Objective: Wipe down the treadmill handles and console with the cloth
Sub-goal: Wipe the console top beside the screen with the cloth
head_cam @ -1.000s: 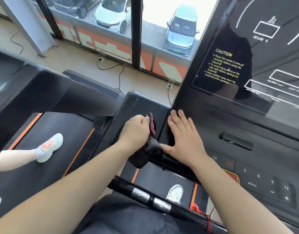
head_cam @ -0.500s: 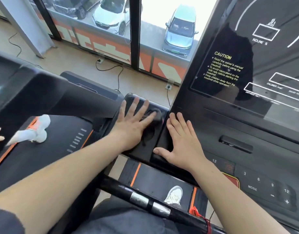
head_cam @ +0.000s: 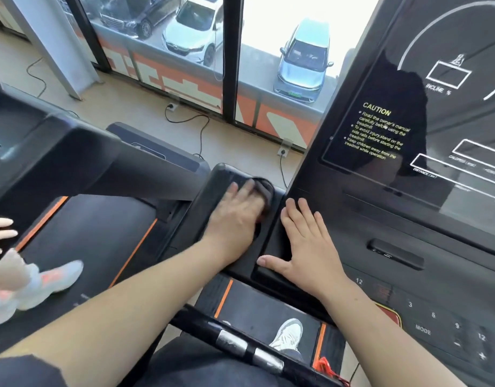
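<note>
My left hand [head_cam: 235, 216] lies flat on a dark cloth [head_cam: 265, 187] and presses it into the black side tray [head_cam: 221, 177] at the left end of the treadmill console [head_cam: 380, 219]. Only the cloth's far edge shows beyond my fingers, and the hand is motion-blurred. Beside it, my right hand [head_cam: 305, 244] rests palm-down on the console's left edge with nothing in it. The dark display [head_cam: 441, 129] rises at the right. A black handle bar [head_cam: 240, 344] with silver sensor plates runs below my arms.
A neighbouring treadmill [head_cam: 73, 152] stands at the left, with another person's hand [head_cam: 0, 233] and white-orange shoes [head_cam: 45, 283] on it. Power cables [head_cam: 199, 127] lie on the floor by the window. A red safety cord [head_cam: 326, 365] hangs near the keypad [head_cam: 436, 322].
My left hand went from holding the bunched cloth above the tray to pressing it flat and sliding it over the tray. The right hand stayed put. The neighbour's feet moved.
</note>
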